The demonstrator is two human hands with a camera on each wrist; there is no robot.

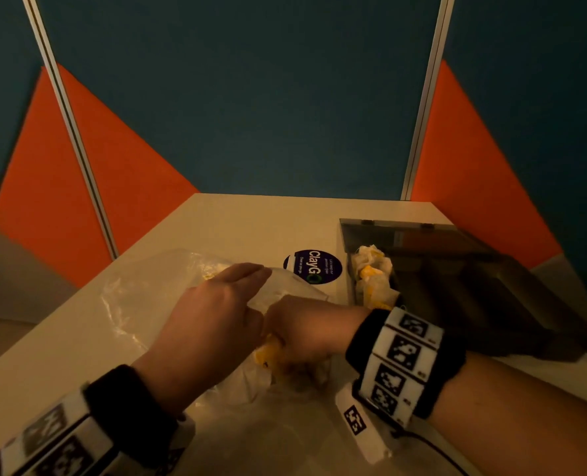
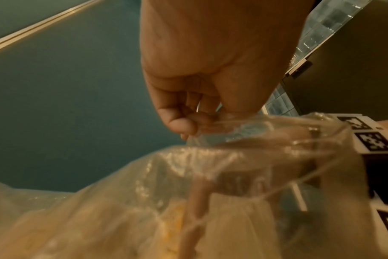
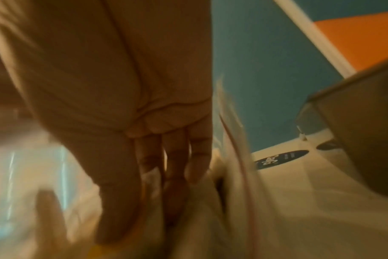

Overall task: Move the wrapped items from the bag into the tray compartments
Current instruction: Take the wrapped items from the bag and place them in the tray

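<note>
Clear bag (image 1: pixel 137 300) rim is being pinched by left hand (image 1: pixel 213 314), while wrapped item (image 1: pixel 268 355) inside, just below, is being gripped by right hand (image 1: pixel 306 334).

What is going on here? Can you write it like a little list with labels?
left hand: pinches the rim of the clear bag, holding it open
right hand: reaches into the bag among the wrapped items
tray: dark, on the table's right, wrapped items in its left compartment
sticker: round, between bag and tray
</note>
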